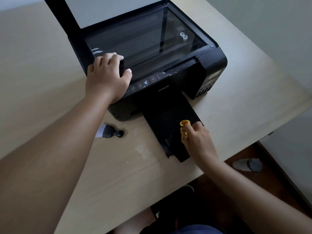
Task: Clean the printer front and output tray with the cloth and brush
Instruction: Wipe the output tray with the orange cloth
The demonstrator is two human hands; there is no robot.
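A black printer (182,76) sits on a light wooden table with its scanner lid raised and the glass bare. Its black output tray (167,122) is pulled out toward me. My right hand (196,138) rests on the tray's right side, closed around a small bunched yellow cloth (184,126). My left hand (108,78) lies on the printer's front left corner, fingers curled over the edge next to the control panel. A small brush (108,131) with a black handle and pale bristles lies on the table left of the tray, partly hidden behind my left forearm.
The table (42,65) ends close on the right and at the front. Pale crumbs (141,149) lie scattered on the table left of the tray. On the dark floor to the right lies a grey bottle (248,164). A white surface (293,141) stands at the far right.
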